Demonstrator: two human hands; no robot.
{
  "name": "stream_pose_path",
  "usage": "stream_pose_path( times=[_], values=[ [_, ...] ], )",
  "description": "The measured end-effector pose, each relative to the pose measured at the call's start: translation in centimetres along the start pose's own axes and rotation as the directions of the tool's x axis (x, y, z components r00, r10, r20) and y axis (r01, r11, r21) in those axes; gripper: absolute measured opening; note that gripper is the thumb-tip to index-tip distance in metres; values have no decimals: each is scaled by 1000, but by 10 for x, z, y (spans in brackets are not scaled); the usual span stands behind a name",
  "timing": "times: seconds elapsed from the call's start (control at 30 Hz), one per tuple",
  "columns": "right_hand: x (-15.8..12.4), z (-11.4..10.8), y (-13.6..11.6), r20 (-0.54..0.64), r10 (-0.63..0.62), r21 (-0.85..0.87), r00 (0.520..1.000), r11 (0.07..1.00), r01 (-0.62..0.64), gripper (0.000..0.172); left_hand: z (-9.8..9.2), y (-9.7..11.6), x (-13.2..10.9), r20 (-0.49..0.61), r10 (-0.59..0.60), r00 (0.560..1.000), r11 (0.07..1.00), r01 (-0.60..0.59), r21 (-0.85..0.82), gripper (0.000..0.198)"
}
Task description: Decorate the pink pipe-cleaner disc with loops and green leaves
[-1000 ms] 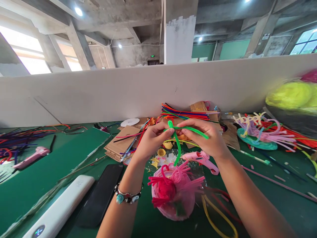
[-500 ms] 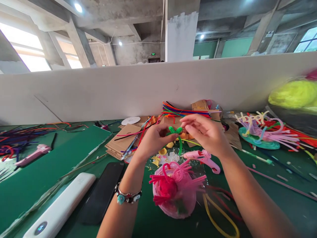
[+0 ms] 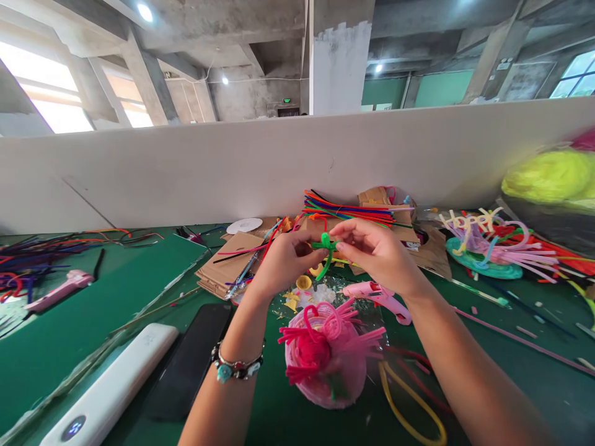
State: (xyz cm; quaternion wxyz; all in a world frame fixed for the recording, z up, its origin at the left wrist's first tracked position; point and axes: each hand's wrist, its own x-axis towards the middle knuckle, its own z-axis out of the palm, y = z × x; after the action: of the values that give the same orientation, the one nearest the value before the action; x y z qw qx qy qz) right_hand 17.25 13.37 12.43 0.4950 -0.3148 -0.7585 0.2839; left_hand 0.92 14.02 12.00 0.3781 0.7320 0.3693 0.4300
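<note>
Between my two hands, above the middle of the table, is a green pipe cleaner [image 3: 328, 244] bent into a small knotted shape with a tail curving down. My left hand [image 3: 290, 257] pinches its left side between thumb and fingers. From the right, my right hand [image 3: 374, 251] grips the other side with thumb and fingertips. Below them sits a round pink pipe-cleaner piece [image 3: 332, 371] with a dark pink ball and looped strands on top. A pink glue gun [image 3: 379, 298] lies just behind it, under my right wrist.
A white power bank [image 3: 114, 387] and a black phone [image 3: 193, 365] lie left. Behind are cardboard pieces [image 3: 230, 263] and a pipe-cleaner bundle [image 3: 348, 209]. A teal-based craft [image 3: 488, 259] sits right. Another pink glue gun [image 3: 60, 291] is far left. A white partition [image 3: 209, 173] stands behind.
My right hand has come closer to my left and now grips the green pipe cleaner. The pipe cleaner has turned, its tail now swinging to the lower left.
</note>
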Motion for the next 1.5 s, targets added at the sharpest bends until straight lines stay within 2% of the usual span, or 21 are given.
stream_pose_path(
  times=[0.13, 0.23, 0.4, 0.6, 0.67, 0.77, 0.93, 1.0, 1.13, 1.2, 1.3, 1.33, 1.37, 1.43, 1.5],
  values=[
    [0, 0, 5, 48, 17, -95, 999, 995, -12, 17, -1, -4, 1, -74, 24, 997, 981, -9, 194, 16],
    [0, 0, 8, 48, 9, -158, 999, 987, -1, 19, -2, -3, 1, -48, 41, 998, 967, -28, 255, 14],
    [-1, 2, 8, 51, 8, -260, 999, 966, 5, 9, -2, -2, 0, -30, 42, 999, 968, -33, 249, 12],
    [-1, 4, 4, 45, 17, -333, 999, 943, -1, 8, -2, -3, 2, 13, 12, 1000, 981, -14, 192, 13],
    [0, 4, 5, 15, 27, -272, 1000, 962, -22, 8, -4, -1, 2, -13, 21, 1000, 983, -18, 181, 14],
    [3, 4, 6, -5, 132, -37, 991, 991, -132, 11, -9, 3, 0, -70, 68, 995, 977, -52, 206, 16],
    [3, 6, 6, 92, 289, 268, 953, 914, -304, 13, -20, 3, -3, -82, 147, 986, 972, -128, 194, 15],
    [3, 8, 6, 133, 313, 367, 940, 866, -340, 12, -23, 1, -2, -135, 176, 975, 973, -152, 176, 13],
    [5, 9, 10, 85, 367, 524, 926, 774, -355, 13, -23, -5, 1, -358, 181, 916, 979, -134, 153, 9],
    [7, 9, 13, 31, 392, 583, 919, 740, -335, 13, -24, -7, 2, -445, 194, 874, 981, -177, 81, 8],
    [10, 8, 16, -46, 420, 642, 907, 707, -295, 17, -25, -11, 4, -538, 211, 816, 946, -308, -96, 31],
    [11, 8, 16, -64, 425, 652, 903, 703, -285, 18, -25, -13, 5, -545, 199, 815, 935, -325, -145, 33],
    [12, 8, 17, -76, 428, 657, 901, 701, -278, 20, -25, -14, 5, -524, 184, 831, 932, -317, -177, 32],
    [13, 8, 16, -86, 426, 662, 901, 700, -268, 21, -25, -15, 5, -405, 177, 897, 946, -269, -181, 25],
    [12, 10, 15, -85, 422, 664, 903, 700, -265, 23, -22, -15, 3, -243, 225, 944, 965, -251, -79, 26]
  ],
)
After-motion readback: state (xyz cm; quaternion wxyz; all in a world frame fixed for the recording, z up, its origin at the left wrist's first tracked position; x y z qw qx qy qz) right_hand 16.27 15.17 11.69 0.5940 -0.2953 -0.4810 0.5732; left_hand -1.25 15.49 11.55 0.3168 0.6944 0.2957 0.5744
